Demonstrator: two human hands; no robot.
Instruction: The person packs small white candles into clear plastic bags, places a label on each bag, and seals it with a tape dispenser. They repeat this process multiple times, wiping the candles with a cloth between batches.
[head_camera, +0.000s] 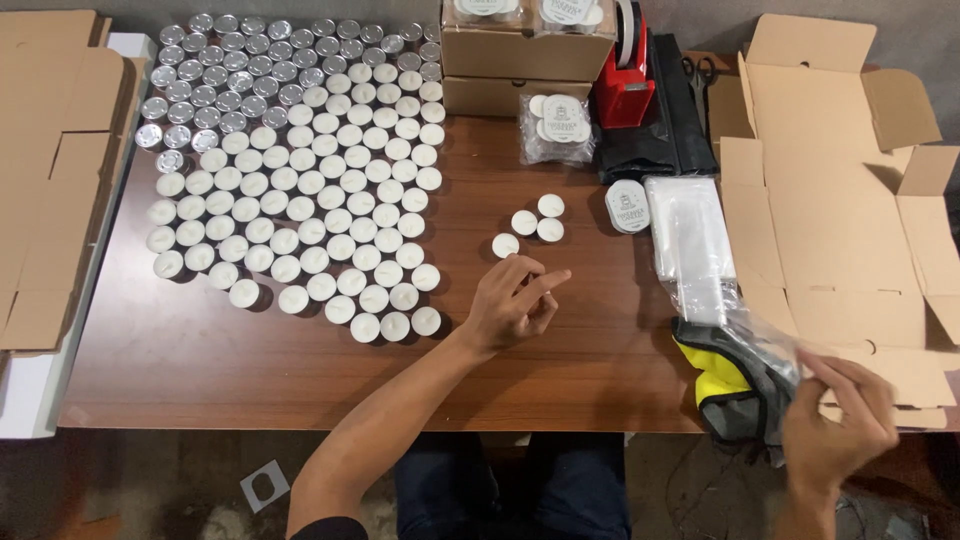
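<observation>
My left hand (512, 303) rests on the brown wooden table (300, 370), fingers loosely curled and empty, just below a single white tealight candle (505, 245). Three more tealights (538, 219) sit grouped a little beyond it. My right hand (835, 425) is at the lower right, pinching a clear plastic bag (745, 325) off the end of a stack of clear bags (690, 235). A large field of white tealights (330, 220) fills the table's left half, with silver-cupped ones (215, 75) at the far left.
Flat open cardboard boxes (840, 210) lie at the right, folded cardboard (50, 170) at the left. Closed boxes (525, 60), a bagged candle pack (557, 125), a red tape dispenser (625, 75), black bags (660, 130), round labels (628, 205) and a yellow-grey cloth (735, 385) are nearby.
</observation>
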